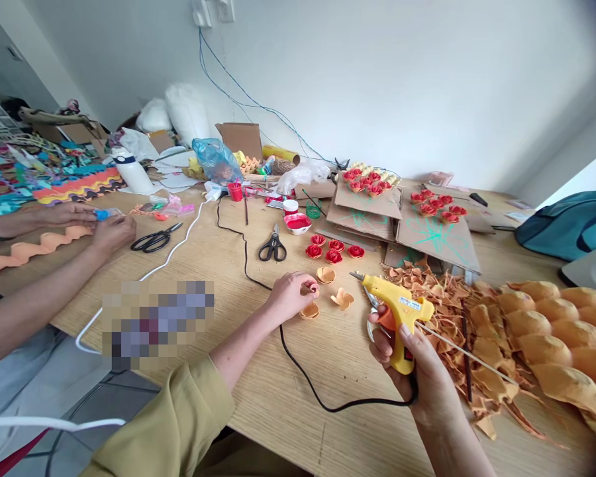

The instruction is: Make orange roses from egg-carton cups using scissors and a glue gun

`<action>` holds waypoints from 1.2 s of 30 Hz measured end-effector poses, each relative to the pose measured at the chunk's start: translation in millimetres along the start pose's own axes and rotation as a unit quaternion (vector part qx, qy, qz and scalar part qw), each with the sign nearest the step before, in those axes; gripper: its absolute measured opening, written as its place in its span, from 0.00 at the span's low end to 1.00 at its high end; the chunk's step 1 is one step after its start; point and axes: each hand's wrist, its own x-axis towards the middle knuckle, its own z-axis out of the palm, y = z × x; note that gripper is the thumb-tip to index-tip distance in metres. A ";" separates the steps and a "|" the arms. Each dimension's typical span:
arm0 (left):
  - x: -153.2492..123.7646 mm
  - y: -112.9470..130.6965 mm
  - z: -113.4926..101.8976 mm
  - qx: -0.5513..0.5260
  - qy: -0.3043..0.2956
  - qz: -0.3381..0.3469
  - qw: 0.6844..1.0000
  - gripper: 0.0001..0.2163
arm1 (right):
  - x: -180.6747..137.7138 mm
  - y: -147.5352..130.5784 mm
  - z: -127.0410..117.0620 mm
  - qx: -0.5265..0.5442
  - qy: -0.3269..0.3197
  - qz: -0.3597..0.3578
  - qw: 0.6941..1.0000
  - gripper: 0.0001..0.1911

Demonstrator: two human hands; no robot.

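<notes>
My right hand (417, 368) is closed around the handle of a yellow hot glue gun (397, 311), its nozzle pointing left toward small orange foam petals (342, 298). Curled on the wooden table (278, 397), my left hand (291, 295) pinches a rolled orange foam piece (310, 309). Another orange cup-shaped piece (325, 274) lies just beyond it. The gun's black cord (302, 374) runs under my left wrist.
Red foam roses (334, 250) lie ahead, more on cardboard sheets (437, 232). Orange scraps (447, 311) and a scalloped orange strip (551, 331) fill the right. Two black scissors (273, 246) (153, 240). Another person's hands (104, 228) work at left with an orange strip.
</notes>
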 end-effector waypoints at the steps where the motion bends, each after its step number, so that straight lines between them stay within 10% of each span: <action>1: 0.2 0.3 -0.5 -0.011 0.003 0.000 1.000 0.03 | 0.1 0.5 -1.4 -0.009 -0.002 0.002 1.000 0.13; 7: 0.1 8.2 -11.8 -0.178 0.009 -0.021 0.984 0.11 | -0.1 6.1 -7.6 -0.114 -0.017 -0.034 0.993 0.14; 18: -10.9 32.5 -22.9 -0.577 -0.077 -0.153 0.799 0.18 | -11.5 15.7 -5.4 -0.316 -0.043 -0.036 0.947 0.21; 36: -14.0 39.9 -24.9 -0.623 -0.094 -0.146 0.763 0.17 | -14.0 15.8 -1.2 -0.390 -0.012 -0.073 0.918 0.22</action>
